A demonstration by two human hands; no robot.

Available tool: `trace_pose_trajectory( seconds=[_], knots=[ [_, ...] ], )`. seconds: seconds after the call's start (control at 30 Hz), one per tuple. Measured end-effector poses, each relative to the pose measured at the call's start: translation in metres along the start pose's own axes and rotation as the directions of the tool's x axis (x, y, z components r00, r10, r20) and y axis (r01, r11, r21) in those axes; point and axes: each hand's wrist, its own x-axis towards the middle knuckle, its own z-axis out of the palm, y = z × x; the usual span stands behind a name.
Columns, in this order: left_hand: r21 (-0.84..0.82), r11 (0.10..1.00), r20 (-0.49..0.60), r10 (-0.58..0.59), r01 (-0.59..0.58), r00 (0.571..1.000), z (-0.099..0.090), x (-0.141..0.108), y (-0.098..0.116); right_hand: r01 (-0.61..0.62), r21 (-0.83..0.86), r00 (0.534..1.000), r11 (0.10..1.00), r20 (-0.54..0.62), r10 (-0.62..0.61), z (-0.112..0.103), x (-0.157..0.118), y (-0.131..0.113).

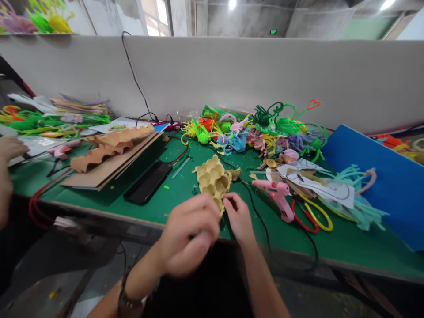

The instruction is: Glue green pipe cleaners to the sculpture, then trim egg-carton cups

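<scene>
A yellowish tan piece moulded in rounded cups, like a bit of egg carton (212, 176), lies on the green table in front of me. My right hand (239, 218) pinches its lower right edge between thumb and fingers. Over its lower left edge is my left hand (190, 234), slightly blurred, with its fingers curled in; what they hold, if anything, is hidden. A small lumpy tan bit (236, 174) sticks out at the right of the piece.
On the right lie a pink glue gun (276, 194), scissors (309, 216) with red and yellow handles, and a blue board (374, 185). Colourful pipe-cleaner shapes (238, 137) are heaped behind. A black phone (148, 182) and cardboard (109, 170) lie left, near another person's hand (9, 148).
</scene>
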Motion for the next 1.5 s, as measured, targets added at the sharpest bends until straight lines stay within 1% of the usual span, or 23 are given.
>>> trace_pose_trajectory(
  seconds=[0.03, 0.07, 0.13, 0.2, 0.23, 0.3, 0.37, 0.47, 0.53, 0.6, 0.7, 0.83, 0.93, 1.03, 1.1, 1.2, 1.27, 1.3, 1.37, 1.43, 1.5],
  knots=[
    [-0.002, 1.000, 0.002, -0.010, 0.010, 1.000, 0.002, 0.013, -0.016, 0.001, -0.006, 1.000, 1.000, 0.009, -0.001, 0.000, -0.001, 0.001],
    [0.043, 0.996, -0.050, -0.075, 0.077, 0.996, 0.005, 0.024, -0.032, 0.007, -0.016, 1.000, 1.000, 0.026, -0.006, -0.001, -0.001, 0.001],
    [0.082, 0.965, -0.073, -0.244, 0.250, 0.967, 0.009, 0.038, -0.062, 0.047, -0.072, 0.998, 0.996, 0.046, -0.044, -0.001, -0.002, 0.003],
    [0.102, 0.931, -0.076, -0.345, 0.351, 0.936, 0.011, 0.042, -0.083, 0.080, -0.112, 0.996, 0.990, 0.059, -0.073, -0.002, -0.003, 0.004],
    [0.112, 0.920, -0.069, -0.370, 0.376, 0.926, 0.012, 0.040, -0.091, 0.094, -0.126, 0.994, 0.988, 0.064, -0.087, -0.002, -0.003, 0.004],
    [0.150, 0.913, -0.033, -0.380, 0.380, 0.924, 0.012, 0.036, -0.099, 0.117, -0.152, 0.991, 0.982, 0.076, -0.106, -0.002, -0.002, 0.003],
    [0.228, 0.918, 0.031, -0.340, 0.324, 0.940, 0.014, 0.032, -0.103, 0.135, -0.175, 0.990, 0.975, 0.072, -0.124, -0.002, -0.001, 0.002],
    [0.385, 0.911, 0.095, -0.200, 0.149, 0.975, 0.018, 0.032, -0.105, 0.153, -0.206, 0.987, 0.967, 0.073, -0.141, 0.001, 0.002, 0.001],
    [0.469, 0.881, 0.089, -0.115, 0.060, 0.989, 0.020, 0.033, -0.107, 0.165, -0.229, 0.986, 0.959, 0.064, -0.154, 0.004, 0.004, 0.001],
    [0.505, 0.862, 0.066, -0.085, 0.040, 0.994, 0.021, 0.034, -0.109, 0.194, -0.265, 0.981, 0.945, 0.033, -0.192, 0.007, 0.006, 0.003],
    [0.463, 0.881, 0.039, -0.130, 0.097, 0.991, 0.020, 0.034, -0.111, 0.239, -0.323, 0.968, 0.916, 0.010, -0.249, 0.010, 0.006, 0.004],
    [0.375, 0.908, 0.026, -0.210, 0.186, 0.977, 0.018, 0.033, -0.112, 0.312, -0.354, 0.945, 0.882, 0.025, -0.325, 0.011, 0.005, 0.005],
    [0.300, 0.936, 0.006, -0.193, 0.183, 0.981, 0.018, 0.033, -0.112, 0.389, -0.386, 0.919, 0.836, 0.106, -0.379, 0.010, 0.005, 0.002],
    [0.221, 0.959, -0.060, -0.170, 0.179, 0.984, 0.018, 0.034, -0.111, 0.442, -0.434, 0.897, 0.785, 0.221, -0.383, 0.007, 0.006, -0.002],
    [0.174, 0.964, -0.104, -0.182, 0.199, 0.978, 0.019, 0.034, -0.111, 0.481, -0.506, 0.877, 0.716, 0.292, -0.383, 0.003, 0.009, -0.004],
    [0.110, 0.959, -0.129, -0.248, 0.262, 0.960, 0.018, 0.032, -0.111, 0.548, -0.642, 0.835, 0.536, 0.379, -0.399, -0.003, 0.017, -0.005],
    [0.054, 0.946, -0.124, -0.310, 0.318, 0.943, 0.018, 0.030, -0.110, 0.586, -0.681, 0.806, 0.439, 0.430, -0.407, -0.006, 0.024, -0.004],
    [0.023, 0.938, -0.117, -0.340, 0.345, 0.933, 0.017, 0.030, -0.110, 0.597, -0.687, 0.797, 0.414, 0.447, -0.406, -0.007, 0.027, -0.004],
    [-0.037, 0.925, -0.082, -0.381, 0.379, 0.921, 0.017, 0.029, -0.109, 0.629, -0.672, 0.772, 0.391, 0.483, -0.413, -0.009, 0.034, -0.004],
    [-0.094, 0.918, -0.033, -0.388, 0.384, 0.921, 0.016, 0.028, -0.108, 0.687, -0.622, 0.723, 0.377, 0.528, -0.445, -0.010, 0.041, -0.004],
    [-0.152, 0.925, 0.012, -0.351, 0.349, 0.936, 0.014, 0.028, -0.108, 0.744, -0.566, 0.664, 0.355, 0.565, -0.490, -0.011, 0.047, -0.004]
  ],
)
